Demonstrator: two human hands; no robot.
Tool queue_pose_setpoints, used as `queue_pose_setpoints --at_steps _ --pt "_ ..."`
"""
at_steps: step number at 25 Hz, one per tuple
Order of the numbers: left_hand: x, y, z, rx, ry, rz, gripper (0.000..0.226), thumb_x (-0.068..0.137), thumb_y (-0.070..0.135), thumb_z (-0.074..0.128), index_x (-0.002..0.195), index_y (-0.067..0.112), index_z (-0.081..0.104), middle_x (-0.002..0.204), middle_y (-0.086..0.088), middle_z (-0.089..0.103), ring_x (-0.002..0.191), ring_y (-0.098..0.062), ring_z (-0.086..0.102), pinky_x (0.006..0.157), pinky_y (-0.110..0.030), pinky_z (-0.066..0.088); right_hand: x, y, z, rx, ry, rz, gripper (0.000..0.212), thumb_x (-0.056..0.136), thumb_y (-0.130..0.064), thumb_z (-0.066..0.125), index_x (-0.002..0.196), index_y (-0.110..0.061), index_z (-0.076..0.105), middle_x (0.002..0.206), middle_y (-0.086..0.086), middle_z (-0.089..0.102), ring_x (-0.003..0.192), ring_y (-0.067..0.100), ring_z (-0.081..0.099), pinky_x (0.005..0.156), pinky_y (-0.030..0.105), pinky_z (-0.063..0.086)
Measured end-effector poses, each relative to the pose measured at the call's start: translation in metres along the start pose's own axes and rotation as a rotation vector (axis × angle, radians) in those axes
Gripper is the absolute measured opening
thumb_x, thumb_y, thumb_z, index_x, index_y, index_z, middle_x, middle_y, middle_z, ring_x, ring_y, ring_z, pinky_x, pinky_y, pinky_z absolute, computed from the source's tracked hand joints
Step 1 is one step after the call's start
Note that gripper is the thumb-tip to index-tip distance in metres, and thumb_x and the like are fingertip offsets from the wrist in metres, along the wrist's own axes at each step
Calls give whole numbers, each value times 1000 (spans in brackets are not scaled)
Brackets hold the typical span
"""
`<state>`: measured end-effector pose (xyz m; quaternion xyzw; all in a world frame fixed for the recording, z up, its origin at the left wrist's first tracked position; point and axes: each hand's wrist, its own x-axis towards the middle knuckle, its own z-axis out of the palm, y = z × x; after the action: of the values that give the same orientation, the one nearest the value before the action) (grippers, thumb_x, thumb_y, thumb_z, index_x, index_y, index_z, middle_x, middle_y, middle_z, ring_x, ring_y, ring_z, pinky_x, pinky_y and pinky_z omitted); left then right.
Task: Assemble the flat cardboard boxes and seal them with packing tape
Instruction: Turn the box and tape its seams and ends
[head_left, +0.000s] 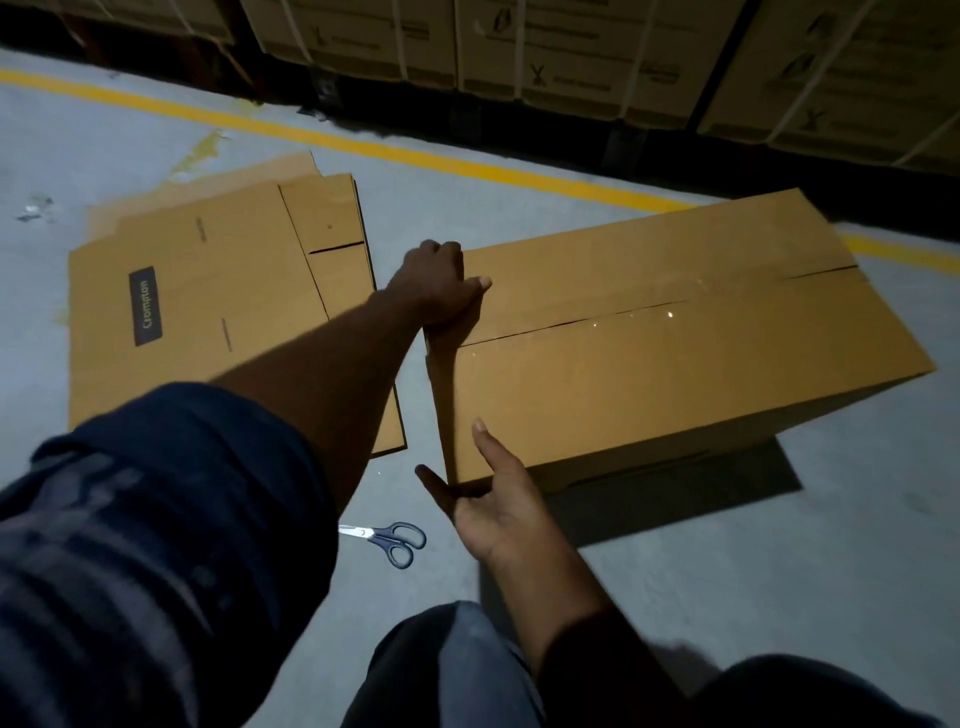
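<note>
An assembled brown cardboard box stands on the grey floor at the right, its top flaps closed with clear tape glinting along the middle seam. My left hand grips the box's near-left top edge, fingers curled over the end of the seam. My right hand lies against the nearest corner of the box, fingers straight along the side, thumb spread. A stack of flat, unfolded boxes with a dark "Crompton" label lies on the floor to the left.
Blue-handled scissors lie on the floor between my arms. A yellow floor line runs across behind the boxes. Strapped cartons are stacked along the back wall. My knees fill the bottom of the view.
</note>
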<state>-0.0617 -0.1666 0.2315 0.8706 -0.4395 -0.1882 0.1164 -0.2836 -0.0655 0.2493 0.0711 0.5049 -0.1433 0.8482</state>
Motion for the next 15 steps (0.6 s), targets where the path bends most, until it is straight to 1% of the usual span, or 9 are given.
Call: queue_pose_setpoints --at_steps 1,2,4,5,7,9,10,12,15 --pt "1 -3 3 33 25 13 69 92 62 54 138 11 47 137 -19 46 126 -35 43 101 -47 44 2 -4 3 -22 35 -11 42 82 -16 82 112 -11 53 132 24 35 130 52 40 97 58 52" --pt "-1 -4 5 57 53 26 70 92 64 52 138 10 47 137 -19 46 127 -36 42 101 -48 43 5 -8 4 -56 69 -17 47 82 -18 82 119 -12 53 138 24 33 134 52 35 98 60 51" --pt "-3 -7 5 59 98 20 73 92 65 52 138 9 48 135 -20 47 127 -37 41 100 -47 42 6 -19 2 -160 124 -56 68 83 -22 81 140 -12 45 149 24 30 140 50 29 103 63 45" --pt "-4 -8 4 49 114 -1 74 91 66 52 137 9 49 133 -21 48 126 -37 41 99 -47 41 3 -26 0 -225 152 -86 74 83 -25 81 144 -10 41 151 24 31 140 49 29 106 64 42" --pt "-12 -11 5 26 163 -34 76 89 69 52 134 8 51 129 -21 51 124 -37 42 98 -45 38 -5 -45 -6 -368 197 -125 72 84 -31 79 141 -8 43 143 22 40 134 45 37 110 61 40" --pt "-24 -10 6 -22 249 -67 79 87 71 53 135 9 51 128 -21 52 125 -37 41 99 -45 35 -12 -70 -6 -445 205 -236 55 87 -30 77 126 -7 46 120 17 50 120 37 44 107 57 44" --pt "-33 -6 4 -63 293 -89 80 86 70 55 138 10 48 131 -20 51 128 -37 40 100 -44 34 -14 -83 -6 -487 208 -308 55 87 -28 77 124 -4 45 117 15 51 118 35 45 105 55 46" --pt "-54 3 -1 -175 360 -143 79 87 65 59 144 12 43 139 -17 45 133 -35 35 101 -43 35 -17 -108 -2 -568 233 -462 68 84 -25 80 138 -4 43 129 11 53 119 30 49 102 48 49" --pt "-89 14 14 -329 398 -231 76 88 58 64 144 11 42 140 -16 43 132 -33 36 97 -37 33 -8 -150 -8 -694 240 -644 67 83 -26 82 138 -9 48 128 6 59 109 25 57 92 42 52"
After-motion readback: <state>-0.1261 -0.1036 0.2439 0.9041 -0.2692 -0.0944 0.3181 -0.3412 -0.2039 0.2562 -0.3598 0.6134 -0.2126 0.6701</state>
